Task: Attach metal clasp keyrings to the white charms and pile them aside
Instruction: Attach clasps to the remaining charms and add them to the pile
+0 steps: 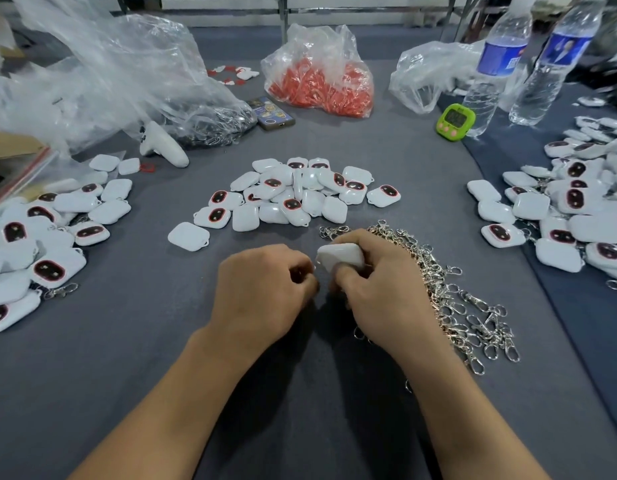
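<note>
Forearms are lying across the grey table (161, 341), with both hands meeting near its middle. The right hand (376, 292) is gripping a white charm (338, 259), fingers and thumb curled round it, just beside the heap of metal clasps (449, 299) that is spreading out under that wrist. The left hand (265, 285) is curling in tight against the charm's near corner. Whether it is pinching a clasp I cannot tell, since the fingertips are hiding whatever is between them.

By the look of it, a clasp is being hooked onto the charm's small loop. Doing this well is a matter of holding the charm steady with the loop corner turned toward the left hand, pressing the clasp's gate fully open, and checking it is snapping shut before letting go.

Bare charms are waiting in the middle pile (293, 195) – finished ones, clasps showing, are lying in the left pile (40, 244).
</note>
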### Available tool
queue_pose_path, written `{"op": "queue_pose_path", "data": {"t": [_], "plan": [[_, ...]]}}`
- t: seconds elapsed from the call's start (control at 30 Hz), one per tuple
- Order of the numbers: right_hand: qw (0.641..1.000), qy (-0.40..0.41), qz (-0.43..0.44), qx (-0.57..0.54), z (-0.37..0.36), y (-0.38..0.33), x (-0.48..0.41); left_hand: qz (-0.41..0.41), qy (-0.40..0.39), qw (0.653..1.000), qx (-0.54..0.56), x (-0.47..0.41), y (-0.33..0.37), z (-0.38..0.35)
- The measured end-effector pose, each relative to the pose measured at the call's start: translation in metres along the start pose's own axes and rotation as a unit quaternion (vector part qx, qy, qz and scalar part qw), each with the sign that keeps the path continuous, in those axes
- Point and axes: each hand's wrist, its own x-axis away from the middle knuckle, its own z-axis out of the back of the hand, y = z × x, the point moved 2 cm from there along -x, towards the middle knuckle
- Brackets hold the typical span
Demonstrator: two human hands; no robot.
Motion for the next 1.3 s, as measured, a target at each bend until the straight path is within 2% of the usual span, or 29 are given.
{"op": "queue_pose_path", "data": {"t": [0.23, 0.47, 0.97, 1.03, 1.1, 1.2, 1.3], "plan": [[0.999, -0.012, -0.01, 0.046, -0.006, 0.005, -0.003, -0.029, -0.049, 0.998, 0.012, -0.004, 0.001, -0.006], [0.998, -0.022, 0.016, 0.063, -0.006, 0.002, -0.005, -0.044, -0.046, 0.998, 0.002, -0.004, -0.001, -0.008], [0.997, -0.035, -0.065, -0.031, -0.001, 0.003, -0.005, -0.052, -0.008, 0.999, -0.003, -0.001, -0.002, -0.006], [0.992, -0.038, -0.094, -0.074, 0.0, 0.004, -0.006, -0.041, 0.005, 0.998, 0.043, -0.002, -0.003, -0.006], [0.98, -0.039, -0.123, -0.149, 0.003, 0.005, -0.008, -0.02, 0.011, 0.991, 0.134, -0.004, -0.004, -0.006], [0.947, -0.042, -0.163, -0.273, 0.008, 0.004, -0.008, 0.027, -0.003, 0.966, 0.257, -0.009, -0.007, -0.005], [0.908, -0.069, -0.198, -0.364, 0.014, 0.002, -0.007, 0.05, -0.045, 0.941, 0.332, -0.014, -0.009, -0.005]]}}
